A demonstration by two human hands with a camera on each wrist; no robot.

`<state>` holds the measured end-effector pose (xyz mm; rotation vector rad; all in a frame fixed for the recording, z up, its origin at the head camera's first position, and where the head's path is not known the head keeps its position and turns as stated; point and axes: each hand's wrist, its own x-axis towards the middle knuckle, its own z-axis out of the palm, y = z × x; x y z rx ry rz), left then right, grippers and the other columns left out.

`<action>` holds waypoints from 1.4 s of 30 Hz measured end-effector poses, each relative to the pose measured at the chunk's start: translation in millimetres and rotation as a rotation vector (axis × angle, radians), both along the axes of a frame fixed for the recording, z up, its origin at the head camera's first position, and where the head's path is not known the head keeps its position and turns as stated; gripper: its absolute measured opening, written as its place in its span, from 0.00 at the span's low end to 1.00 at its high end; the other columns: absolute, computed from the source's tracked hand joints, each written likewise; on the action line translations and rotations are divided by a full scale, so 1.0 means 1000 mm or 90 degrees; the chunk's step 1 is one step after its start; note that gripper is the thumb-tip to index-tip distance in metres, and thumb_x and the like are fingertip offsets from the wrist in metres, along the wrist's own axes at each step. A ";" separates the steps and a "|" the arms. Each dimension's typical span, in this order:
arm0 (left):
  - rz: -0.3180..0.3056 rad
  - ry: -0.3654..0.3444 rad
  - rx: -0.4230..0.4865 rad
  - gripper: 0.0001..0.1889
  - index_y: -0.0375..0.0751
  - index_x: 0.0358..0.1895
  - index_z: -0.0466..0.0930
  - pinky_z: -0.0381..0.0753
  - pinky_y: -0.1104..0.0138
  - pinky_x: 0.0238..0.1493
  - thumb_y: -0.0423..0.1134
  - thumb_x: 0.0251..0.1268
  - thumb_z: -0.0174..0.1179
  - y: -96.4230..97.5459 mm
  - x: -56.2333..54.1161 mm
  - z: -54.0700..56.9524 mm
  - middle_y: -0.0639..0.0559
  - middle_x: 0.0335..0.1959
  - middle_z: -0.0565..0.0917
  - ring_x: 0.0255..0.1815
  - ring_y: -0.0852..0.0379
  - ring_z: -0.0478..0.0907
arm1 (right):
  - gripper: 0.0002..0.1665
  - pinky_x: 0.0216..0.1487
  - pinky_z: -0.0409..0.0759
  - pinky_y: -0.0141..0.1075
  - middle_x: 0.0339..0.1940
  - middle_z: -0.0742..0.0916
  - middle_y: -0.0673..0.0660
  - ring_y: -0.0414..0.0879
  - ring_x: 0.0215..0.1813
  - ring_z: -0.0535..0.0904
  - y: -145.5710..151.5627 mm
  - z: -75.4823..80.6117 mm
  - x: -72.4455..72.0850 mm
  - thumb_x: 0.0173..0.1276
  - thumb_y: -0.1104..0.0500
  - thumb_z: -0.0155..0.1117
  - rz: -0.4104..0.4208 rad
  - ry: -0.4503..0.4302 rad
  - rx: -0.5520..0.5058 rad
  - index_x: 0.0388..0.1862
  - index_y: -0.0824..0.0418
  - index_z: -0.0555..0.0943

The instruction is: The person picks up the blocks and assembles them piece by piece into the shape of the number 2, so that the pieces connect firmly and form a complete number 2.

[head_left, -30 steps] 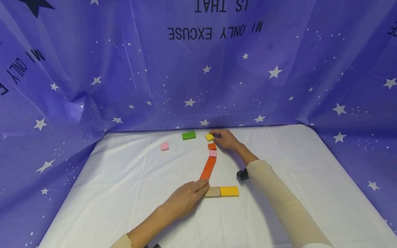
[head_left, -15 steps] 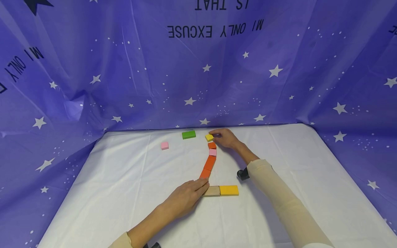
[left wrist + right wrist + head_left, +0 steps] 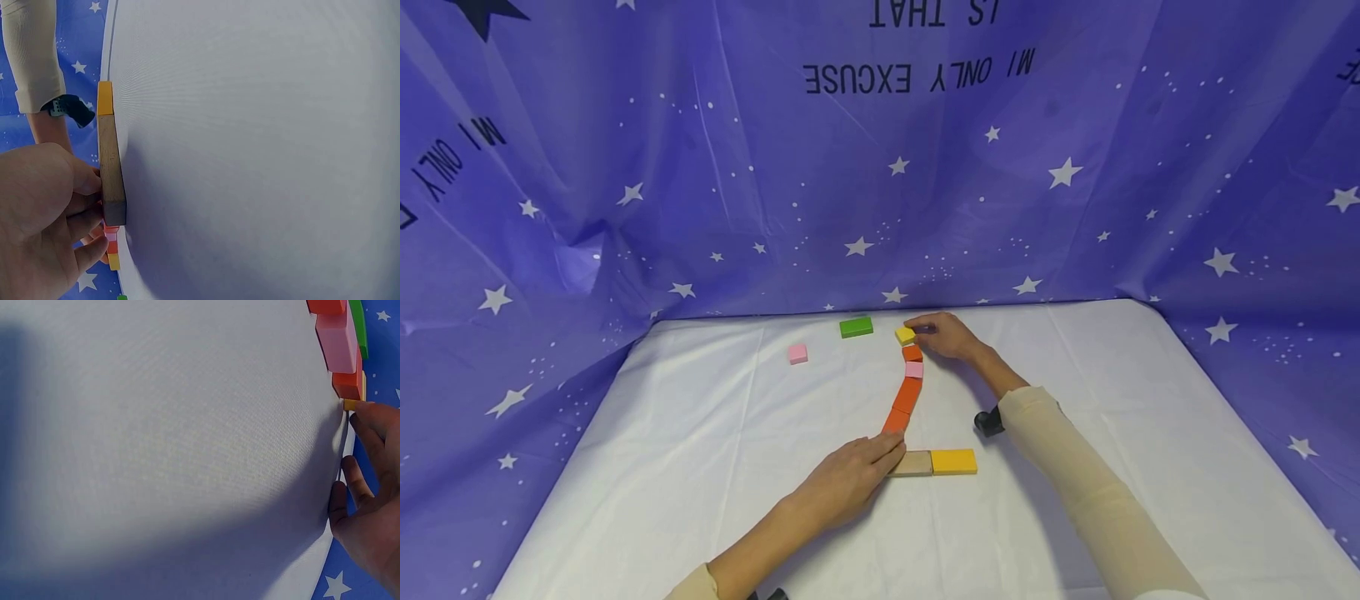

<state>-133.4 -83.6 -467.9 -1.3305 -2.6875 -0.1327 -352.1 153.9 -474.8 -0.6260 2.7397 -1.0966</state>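
Note:
In the head view, the fingers of my left hand (image 3: 850, 479) lie extended over the left end of a plain wooden block (image 3: 913, 463), fingertips at the near end of an orange block (image 3: 896, 421). The left wrist view shows its thumb against the wooden block (image 3: 111, 165). Farther off, my right hand (image 3: 947, 335) pinches a small yellow block (image 3: 905, 335) between thumb and forefinger. That block stands at the far end of a curved row: two long orange blocks, a pink block (image 3: 913, 369) and a small red-orange block (image 3: 912, 353).
A golden-yellow block (image 3: 954, 462) adjoins the wooden block's right end. Toward the back lie a green block (image 3: 856, 327) and a loose pink block (image 3: 797, 354). A purple star-print curtain (image 3: 880, 200) rises behind the white-covered table (image 3: 1075, 358).
The yellow block has shifted very slightly left and nearer to the red-orange block, with my right hand on it. My left hand stays in place.

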 end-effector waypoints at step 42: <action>-0.022 0.037 0.024 0.22 0.35 0.64 0.77 0.76 0.59 0.62 0.31 0.67 0.63 0.000 -0.002 -0.002 0.44 0.66 0.76 0.66 0.50 0.73 | 0.20 0.68 0.69 0.48 0.60 0.84 0.59 0.54 0.64 0.77 0.007 0.006 0.001 0.73 0.64 0.60 0.056 -0.035 -0.024 0.62 0.61 0.82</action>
